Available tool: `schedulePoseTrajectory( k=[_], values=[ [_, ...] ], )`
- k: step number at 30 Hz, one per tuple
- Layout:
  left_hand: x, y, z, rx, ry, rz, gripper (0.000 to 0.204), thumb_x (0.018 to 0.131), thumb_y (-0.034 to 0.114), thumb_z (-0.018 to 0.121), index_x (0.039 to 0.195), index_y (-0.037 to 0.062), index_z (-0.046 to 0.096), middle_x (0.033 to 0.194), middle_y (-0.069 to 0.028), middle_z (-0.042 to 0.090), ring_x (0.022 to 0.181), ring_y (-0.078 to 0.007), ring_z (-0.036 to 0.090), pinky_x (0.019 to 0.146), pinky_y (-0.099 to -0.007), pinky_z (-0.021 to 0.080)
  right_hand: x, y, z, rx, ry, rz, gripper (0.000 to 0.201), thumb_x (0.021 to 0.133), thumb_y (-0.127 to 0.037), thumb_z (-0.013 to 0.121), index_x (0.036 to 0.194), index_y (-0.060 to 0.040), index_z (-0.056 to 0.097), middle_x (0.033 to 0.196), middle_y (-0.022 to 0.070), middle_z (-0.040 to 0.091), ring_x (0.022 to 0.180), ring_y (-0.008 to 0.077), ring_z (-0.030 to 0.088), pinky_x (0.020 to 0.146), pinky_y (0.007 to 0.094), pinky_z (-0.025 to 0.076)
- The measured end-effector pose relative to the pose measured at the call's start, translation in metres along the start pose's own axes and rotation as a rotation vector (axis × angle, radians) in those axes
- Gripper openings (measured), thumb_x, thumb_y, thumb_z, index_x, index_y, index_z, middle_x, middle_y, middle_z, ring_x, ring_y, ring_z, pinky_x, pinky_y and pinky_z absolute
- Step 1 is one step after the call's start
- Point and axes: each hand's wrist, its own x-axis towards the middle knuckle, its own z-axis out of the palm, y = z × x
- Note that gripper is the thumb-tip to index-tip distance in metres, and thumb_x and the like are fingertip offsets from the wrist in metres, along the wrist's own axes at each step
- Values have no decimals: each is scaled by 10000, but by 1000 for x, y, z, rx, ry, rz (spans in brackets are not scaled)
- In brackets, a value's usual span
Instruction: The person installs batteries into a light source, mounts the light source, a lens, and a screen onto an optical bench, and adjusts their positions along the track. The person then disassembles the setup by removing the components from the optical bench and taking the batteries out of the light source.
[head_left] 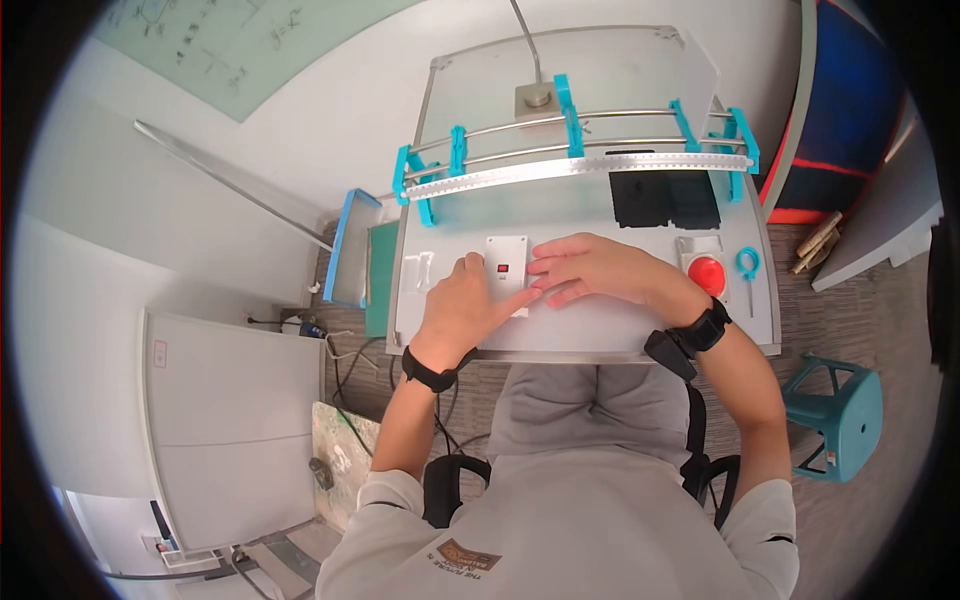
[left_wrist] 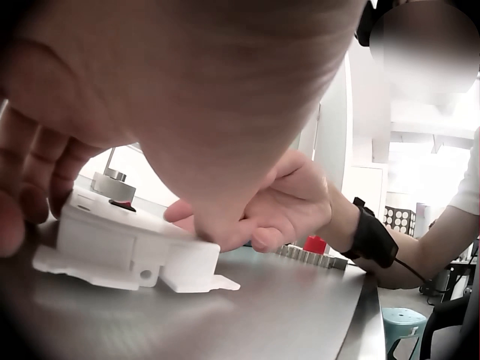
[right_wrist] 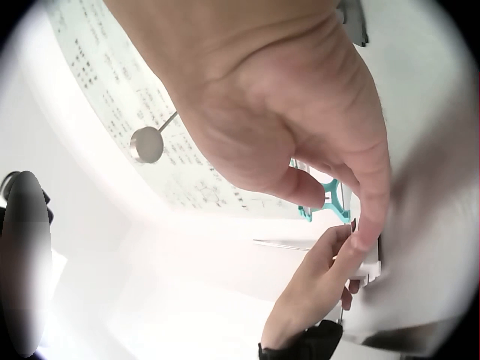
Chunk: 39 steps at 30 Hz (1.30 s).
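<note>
A white plastic box (head_left: 507, 246) with a small red rocker switch (head_left: 503, 268) lies on the white table. My left hand (head_left: 461, 309) spans this box, its fingers along the left side and its thumb reaching across the near end to the right side. The left wrist view shows the box's white side (left_wrist: 97, 240), with flat tabs at its base. At the right side of the box, my right hand (head_left: 600, 268) has its fingers extended, the tips right at the edge and close to the left thumb. In the right wrist view, the right hand (right_wrist: 300, 120) largely covers the box.
Across the back of the table runs a metal rail frame (head_left: 580, 168) with teal brackets. Black sheets (head_left: 665, 198) lie under it. To the right are a round red button (head_left: 706, 276) and a teal ring-handled tool (head_left: 748, 264). A clear plastic piece (head_left: 417, 270) lies at left.
</note>
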Motion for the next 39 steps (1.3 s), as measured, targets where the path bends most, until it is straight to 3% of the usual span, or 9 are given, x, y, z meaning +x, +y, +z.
schedulePoseTrajectory(
  k=[6,8,9,10,13,16,19,25,39],
  values=[
    [8,-19,-2,7,-19,56,717,865,510,731,1188,-112,573,949,-227,699,836,-343,733,721,-398,586,3,8,-17,271,-30,3,585,1010,-183,633,1452,136,422,1343,243,611,1198,323,657,995,422,576],
    [14,-29,-18,-489,-286,-117,626,914,418,691,1270,-82,570,909,-159,700,815,-244,720,719,-350,578,6,13,-16,212,33,-63,561,1015,-193,632,1442,120,448,1305,224,639,1149,294,678,975,417,580],
    [19,-41,-25,-678,-456,-155,566,958,328,653,1370,-44,544,1040,-112,697,921,-169,686,799,-309,562,5,11,-12,210,21,-63,561,1015,-193,632,1442,120,448,1305,224,639,1149,294,678,975,417,580],
    [18,-49,-25,-676,-445,-168,566,958,328,653,1370,-44,544,1040,-112,697,921,-169,686,799,-309,562,3,7,-6,121,55,-54,540,1022,-195,623,1449,91,461,1307,208,641,1126,273,681,968,402,578],
    [21,-87,-17,-1256,-474,-3,610,971,260,647,1485,-11,461,1365,-93,611,1222,-179,600,1009,-338,507,4,8,5,-30,28,-63,494,1038,-197,597,1461,31,486,1300,170,651,1079,233,682,948,365,573],
    [29,-98,-27,-1328,-423,144,624,943,211,700,1481,-2,467,1376,-99,618,1251,-195,596,1046,-366,494,4,11,9,-160,-41,-87,456,1052,-192,567,1466,-11,503,1284,137,663,1045,201,676,928,332,565],
    [38,-101,-51,-1252,-161,198,640,908,146,749,1470,6,476,1385,-103,618,1245,-206,606,1070,-385,479,4,12,12,-243,-65,-94,434,1058,-184,548,1457,-15,514,1269,123,671,1026,179,670,908,318,562],
    [92,-79,-120,-925,78,280,618,883,89,779,1429,9,501,1341,-116,645,1204,-205,635,1050,-371,499,5,11,13,-293,-68,-97,402,1059,-175,538,1421,-1,542,1239,116,677,1010,168,670,862,308,569],
    [141,-78,-125,-744,-10,254,642,859,177,807,1418,12,537,1278,-121,676,1203,-230,640,1065,-377,488,6,14,11,-266,-80,-105,448,1053,-213,535,1417,47,518,1193,133,675,1003,178,684,850,304,578]
  ],
)
